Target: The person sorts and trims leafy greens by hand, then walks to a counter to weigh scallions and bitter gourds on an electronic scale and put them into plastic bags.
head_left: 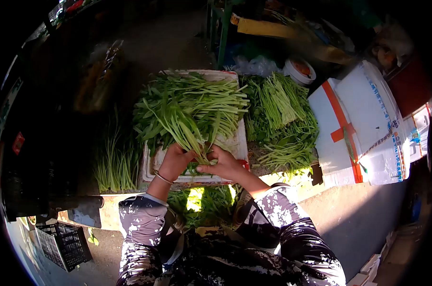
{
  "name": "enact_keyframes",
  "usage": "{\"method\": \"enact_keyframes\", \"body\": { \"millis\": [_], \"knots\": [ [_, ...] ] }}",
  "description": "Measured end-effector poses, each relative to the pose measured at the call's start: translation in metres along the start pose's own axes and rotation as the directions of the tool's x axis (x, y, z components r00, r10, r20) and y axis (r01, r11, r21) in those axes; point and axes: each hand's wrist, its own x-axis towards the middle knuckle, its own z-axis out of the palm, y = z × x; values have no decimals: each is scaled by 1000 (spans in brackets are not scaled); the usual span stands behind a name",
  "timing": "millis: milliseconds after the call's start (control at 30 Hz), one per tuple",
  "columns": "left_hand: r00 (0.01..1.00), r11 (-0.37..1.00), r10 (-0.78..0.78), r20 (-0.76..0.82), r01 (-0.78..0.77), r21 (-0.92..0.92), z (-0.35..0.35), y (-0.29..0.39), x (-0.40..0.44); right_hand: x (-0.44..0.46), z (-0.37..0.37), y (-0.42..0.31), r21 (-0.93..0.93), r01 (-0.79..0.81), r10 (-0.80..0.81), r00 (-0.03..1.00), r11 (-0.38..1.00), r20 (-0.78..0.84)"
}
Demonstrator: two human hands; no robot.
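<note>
Both hands meet over the near side of a shallow white box, closed lightly around the lower end of a loose bunch of leafy greens (182, 125). The left hand (177, 161), with a bracelet (163, 178) at its wrist, curls in from one side; the right hand (221, 164) comes from the other, thumb pointing inward, fingers partly hidden by its own back and the stalks. Holding so low leaves the long leaves free to fan away from the person, over the pile of greens (211, 95) in the white box (244, 148). That pile lies with most of its cut stems toward the right and leaves toward the left, probably so that stalks can be kept even and picked out without tangling. Just beside the box, to the right, a heap of stalks (282, 102) rests in layers, seemingly stacked to keep it compact and within reach. Beyond it sits a large white carton (368, 102) crossed with red tape, near a round tub (299, 71). Left of the box, thin greens (113, 169) lie in shadow, while a black crate (63, 244) rests lower down, likely out of the arms' way.
</note>
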Motion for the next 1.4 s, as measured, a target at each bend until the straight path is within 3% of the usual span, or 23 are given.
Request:
{"method": "enact_keyframes", "body": {
  "millis": [100, 200, 400, 500, 567, 700, 767, 800, 833, 900, 967, 1033, 1300, 1400],
  "knots": [
    [995, 998, 64, 81, -63, -16, 4, -4, 0, 1, 3, 1, 29, 38, -37, 999, 999, -31],
    [987, 980, 134, 94, -146, 132, 1, -6, 0, 3, 1, 2, -29, 63, -65, 995, 998, -71],
    [987, 982, 117, 111, -132, 136, 6, -4, 0, 2, 1, 3, -25, 45, -48, 991, 999, -122],
    [980, 987, 159, 120, -162, 15, 7, -1, 1, 3, -2, 5, 23, 54, -50, 988, 998, -147],
    [981, 984, 173, 85, -175, 25, 6, 0, 1, 5, -2, 11, 261, 132, -83, 978, 956, -190],
    [989, 988, 130, 71, -135, 69, 3, 4, 0, 6, -3, 11, 344, 163, -72, 962, 925, -263],
    [989, 975, 147, -1, -145, 167, 5, 6, -2, 5, -6, 9, 149, 80, -33, 956, 986, -291],
    [990, 977, 138, 14, -138, 164, 7, 7, -3, 4, -4, 9, 155, 128, -70, 940, 980, -335],
    [993, 989, 105, -52, -99, 106, 8, 7, -3, 4, -5, 8, 159, 117, -54, 934, 980, -353],
    [987, 997, 72, -144, -74, -7, 9, 6, -2, 3, -12, 6, -12, 5, -9, 927, 1000, -374],
    [985, 995, 72, -158, -61, 79, 1, 5, -2, 10, -13, 24, -18, -5, -3, 903, 1000, -430],
    [967, 997, 72, -246, -79, -19, 1, 10, -3, 3, -20, 14, -137, -97, 26, 895, 986, -446],
    [964, 994, 108, -242, -113, -7, -5, 10, -3, -1, -26, 20, -116, -81, 9, 857, 990, -514],
    [919, 987, 119, -375, -149, -51, -14, 11, -1, -3, -38, 32, -91, -113, 33, 789, 989, -613]
  ]
}}
